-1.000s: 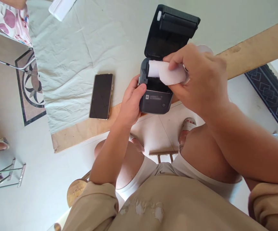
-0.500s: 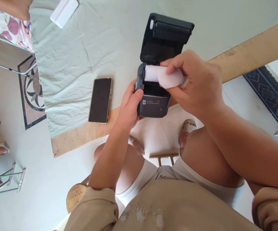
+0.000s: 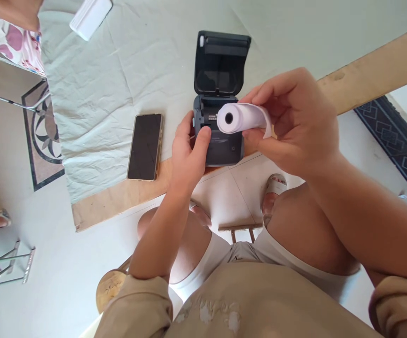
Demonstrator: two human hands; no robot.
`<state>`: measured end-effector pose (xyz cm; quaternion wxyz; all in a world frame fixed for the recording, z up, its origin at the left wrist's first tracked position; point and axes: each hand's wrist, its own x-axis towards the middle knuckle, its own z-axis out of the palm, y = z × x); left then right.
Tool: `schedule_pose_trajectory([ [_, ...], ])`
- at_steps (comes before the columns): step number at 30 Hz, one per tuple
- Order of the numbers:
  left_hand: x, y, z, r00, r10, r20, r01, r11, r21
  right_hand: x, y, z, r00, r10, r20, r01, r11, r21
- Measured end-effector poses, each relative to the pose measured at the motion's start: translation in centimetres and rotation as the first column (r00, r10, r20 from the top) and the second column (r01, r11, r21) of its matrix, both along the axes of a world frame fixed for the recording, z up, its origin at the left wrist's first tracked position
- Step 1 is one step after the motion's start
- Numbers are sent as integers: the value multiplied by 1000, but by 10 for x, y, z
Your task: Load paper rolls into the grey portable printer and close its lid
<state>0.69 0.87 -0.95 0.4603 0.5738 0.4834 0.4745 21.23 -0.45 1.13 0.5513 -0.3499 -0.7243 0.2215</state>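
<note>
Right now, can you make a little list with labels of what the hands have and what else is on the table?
left hand: grips the left side of the printer
right hand: holds the paper roll, lifted above the printer, hollow core facing the camera
printer: small, dark, at the table's near edge
printer lid: open, tipped back
paper roll: white, loose end curling off by the fingers
phone: left of the printer, screen dark, lying flat
cloth: pale, wrinkled, covers the table
white box: far left corner
</note>
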Motion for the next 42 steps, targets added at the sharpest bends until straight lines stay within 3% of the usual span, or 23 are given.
schedule_pose_trajectory([
  [4,-8,2,-1,959,69,-273,-37,992,122,2,-1,0,998,-35,44,35,999,-11],
  [6,-12,2,-2,927,158,-339,-104,980,172,2,-4,2,994,-56,91,55,998,9],
  [9,-16,-5,1,935,271,-227,-177,914,365,-1,-9,4,981,-78,176,58,992,114],
  [11,-14,-15,6,981,149,-120,-81,892,445,-7,-13,4,974,-92,208,44,974,224],
  [15,-8,-32,14,975,-213,60,177,913,367,-25,-26,1,974,-111,200,41,944,326],
  [19,-8,-35,15,912,-389,131,343,897,277,-35,-32,2,977,-137,160,76,937,341],
  [25,-14,-38,26,948,-266,175,233,954,190,-35,-25,1,975,-154,160,75,907,414],
  [28,-19,-35,24,962,-236,134,216,965,152,-32,-22,2,977,-137,162,55,901,431],
  [33,-26,-23,7,969,-242,49,202,892,404,-23,-21,8,977,-92,190,13,925,379],
  [35,-28,-23,6,976,-215,40,181,896,406,-19,-20,9,979,-105,177,28,920,392],
  [39,-31,-27,16,983,-185,-15,182,942,282,-13,-19,11,975,-117,190,30,912,410],
  [42,-29,-27,17,987,-158,8,148,943,299,-8,-19,13,969,-146,197,61,921,384],
])
